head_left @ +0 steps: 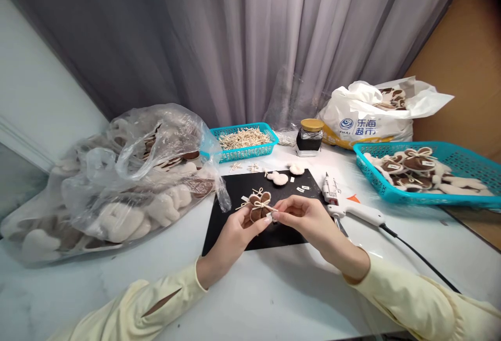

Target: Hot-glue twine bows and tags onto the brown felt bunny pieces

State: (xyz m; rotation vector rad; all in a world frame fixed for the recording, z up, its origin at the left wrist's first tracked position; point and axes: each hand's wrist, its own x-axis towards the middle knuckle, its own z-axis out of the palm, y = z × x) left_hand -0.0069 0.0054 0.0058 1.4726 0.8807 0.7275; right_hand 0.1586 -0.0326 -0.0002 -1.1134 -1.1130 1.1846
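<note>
Over the black mat [230, 231], my left hand [237, 228] is closed round a small brown bunny-shaped patch [256, 210] with a pale fuzzy edge. A cream cord bow [261, 204] lies across the patch. My right hand [303, 218] pinches at the patch's right edge, thumb and forefinger on a small white label [269, 215]. On the mat behind lie two fuzzy white pieces, a bunny shape [278, 178] and a rounded one [296, 169]. Several small labels [302, 189] are scattered beside them.
A glue gun [352, 209] lies right of the mat, its cord trailing rightwards. Blue baskets hold cord bows [242, 155] and bunny patches [385, 192]. A clear bag of patches [129, 184] fills the left. Behind stand a gold-lidded jar [309, 140] and a white bag [364, 116].
</note>
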